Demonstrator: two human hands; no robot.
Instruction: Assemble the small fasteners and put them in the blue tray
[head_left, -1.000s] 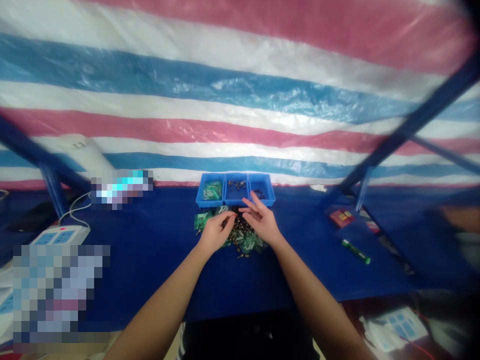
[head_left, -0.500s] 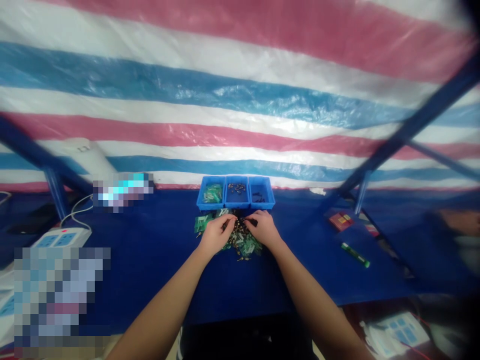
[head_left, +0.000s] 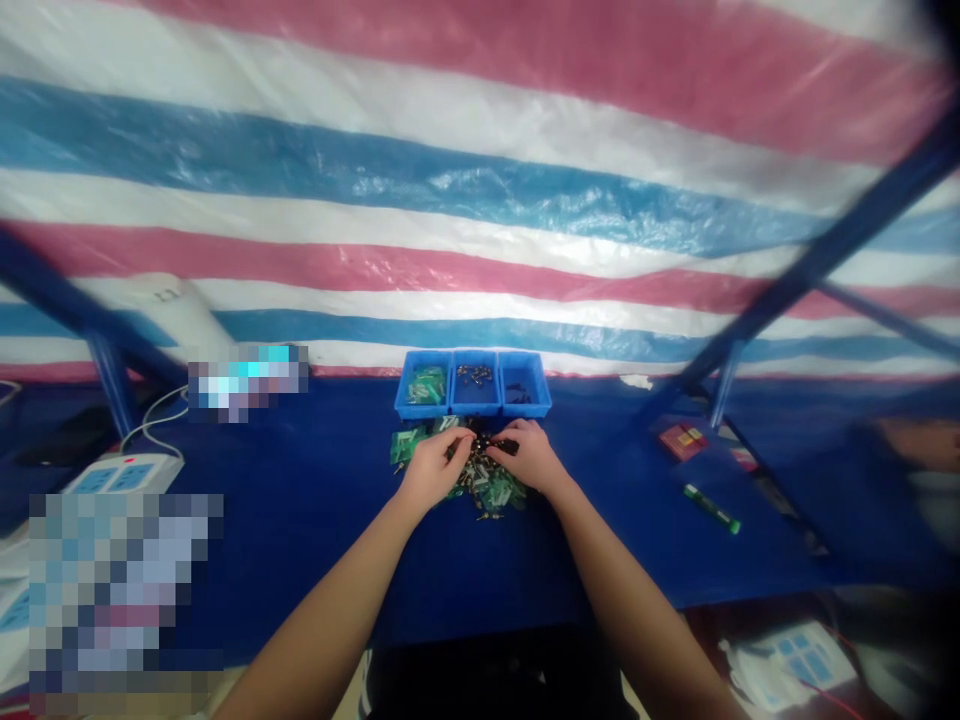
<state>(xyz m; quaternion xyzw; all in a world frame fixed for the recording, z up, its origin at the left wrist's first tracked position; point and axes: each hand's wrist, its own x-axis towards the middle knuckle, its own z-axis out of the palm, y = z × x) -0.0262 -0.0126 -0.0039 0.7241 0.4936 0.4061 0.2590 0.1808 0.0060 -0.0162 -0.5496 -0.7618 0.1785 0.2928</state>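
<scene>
Both hands are over a loose pile of small parts [head_left: 491, 485], a mix of green packets and brass-coloured and dark pieces. My left hand [head_left: 435, 467] reaches in from the left, thumb and fingers pinched together; what is between the tips is too small to name. From the other side comes my right hand [head_left: 531, 455], its fingers also closed in a pinch near dark little pieces. The fingertips of the two hands are a short gap apart. Just behind them stand three joined blue trays [head_left: 474, 410]: green packets in the left one, small metal parts in the middle, dark pieces on the right.
A green tube [head_left: 711, 508] and a red box [head_left: 681, 441] lie to the right on the blue table [head_left: 300, 520]. A power strip [head_left: 124, 475] with cables is at the left. Blue metal posts [head_left: 724, 385] flank the table, before a striped plastic sheet [head_left: 465, 190].
My right hand's fingers have shifted slightly over the pile. My left hand stays almost in place, still pinched. Tray contents look the same.
</scene>
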